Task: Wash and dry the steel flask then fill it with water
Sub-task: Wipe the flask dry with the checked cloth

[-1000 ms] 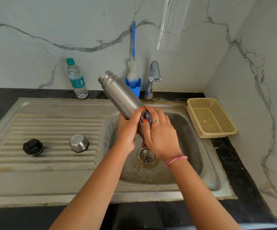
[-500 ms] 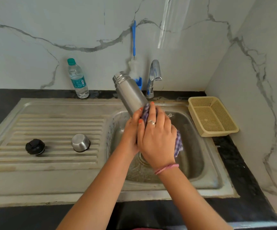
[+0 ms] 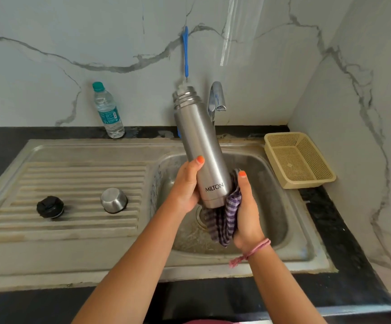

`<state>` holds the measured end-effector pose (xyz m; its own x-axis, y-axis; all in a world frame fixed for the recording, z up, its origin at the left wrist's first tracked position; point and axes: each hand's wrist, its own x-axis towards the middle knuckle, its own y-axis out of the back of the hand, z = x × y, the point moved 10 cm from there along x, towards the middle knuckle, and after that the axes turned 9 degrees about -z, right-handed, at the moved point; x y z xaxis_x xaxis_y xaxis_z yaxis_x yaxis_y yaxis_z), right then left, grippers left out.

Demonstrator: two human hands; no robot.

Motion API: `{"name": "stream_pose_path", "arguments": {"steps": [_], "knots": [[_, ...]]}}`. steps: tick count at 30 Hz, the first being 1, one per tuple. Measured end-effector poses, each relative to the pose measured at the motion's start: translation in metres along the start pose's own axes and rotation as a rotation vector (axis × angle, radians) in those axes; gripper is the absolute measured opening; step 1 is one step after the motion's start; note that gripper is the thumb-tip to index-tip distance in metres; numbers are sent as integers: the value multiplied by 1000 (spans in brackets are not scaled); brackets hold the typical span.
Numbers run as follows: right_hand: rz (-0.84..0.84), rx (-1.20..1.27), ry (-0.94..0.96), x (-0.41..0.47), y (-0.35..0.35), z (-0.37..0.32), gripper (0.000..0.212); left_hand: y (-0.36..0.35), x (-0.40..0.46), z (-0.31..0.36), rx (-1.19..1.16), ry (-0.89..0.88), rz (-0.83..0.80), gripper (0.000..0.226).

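The steel flask (image 3: 199,141) stands almost upright over the sink basin (image 3: 274,206), mouth up and uncapped, its brand name facing me. My left hand (image 3: 186,185) grips its lower body from the left. My right hand (image 3: 246,216) holds a purple checked cloth (image 3: 224,220) against the flask's base and right side. The flask's steel cup lid (image 3: 114,200) lies upside down on the ribbed drainboard (image 3: 77,183), with the black stopper (image 3: 50,206) to its left.
A plastic water bottle (image 3: 108,111) stands on the black counter behind the drainboard. The tap (image 3: 216,99) and a blue bottle brush (image 3: 185,52) are behind the flask. A beige plastic basket (image 3: 298,160) sits right of the sink by the side wall.
The flask has swung from a leftward tilt to nearly upright. My right hand slid off the body down to the base with the cloth, uncovering the brand name.
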<state>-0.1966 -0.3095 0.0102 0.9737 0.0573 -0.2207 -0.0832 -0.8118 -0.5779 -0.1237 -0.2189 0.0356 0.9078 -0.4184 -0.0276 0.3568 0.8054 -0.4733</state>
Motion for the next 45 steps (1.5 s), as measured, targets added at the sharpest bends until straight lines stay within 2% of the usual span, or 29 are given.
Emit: {"name": "stream_pose_path", "arguments": {"steps": [2, 4, 9, 12, 15, 19, 22, 24, 26, 29, 31, 34, 36, 38, 40, 45], "knots": [[-19, 41, 12, -7, -6, -3, 70, 2, 3, 2, -5, -40, -12, 92], [-3, 64, 14, -13, -13, -7, 69, 1, 4, 4, 23, -50, -42, 102], [-25, -32, 26, -18, -25, -25, 59, -5, 3, 8, 6, -57, -108, 106], [24, -166, 118, -18, -23, -34, 67, -5, 1, 8, -36, -59, -109, 111], [72, -265, 260, -18, -18, -41, 68, -7, 0, 13, 38, -29, -112, 122], [139, -465, 465, -21, -10, -61, 68, 8, 1, 28, 32, -85, -42, 115], [209, -861, 692, -28, -17, -81, 68, 3, -7, 24, -71, -54, 82, 109], [189, -1109, 812, -30, -32, -82, 70, 2, -10, 14, -159, -3, 245, 93], [167, -1225, 819, -27, -40, -79, 74, 6, -13, 4, -266, 27, 380, 76], [94, -1313, 708, -14, -41, -79, 81, 12, -10, 1, -288, 14, 371, 71], [32, -1243, 531, -3, -35, -79, 81, 16, -6, 7, -225, -34, 285, 80], [-88, -932, 239, 10, -20, -63, 73, 13, 3, 21, -101, -81, 97, 82], [-134, -746, 165, 11, -13, -54, 71, 5, 6, 22, -80, -47, -42, 81], [-123, -668, 177, 9, -14, -47, 69, 0, 6, 19, -96, 4, -106, 90], [-43, -620, 207, 5, -11, -43, 69, 3, 8, 17, -76, 43, -50, 100], [104, -546, 281, -1, -3, -41, 76, 7, 3, 24, 182, 36, 166, 110]]}}
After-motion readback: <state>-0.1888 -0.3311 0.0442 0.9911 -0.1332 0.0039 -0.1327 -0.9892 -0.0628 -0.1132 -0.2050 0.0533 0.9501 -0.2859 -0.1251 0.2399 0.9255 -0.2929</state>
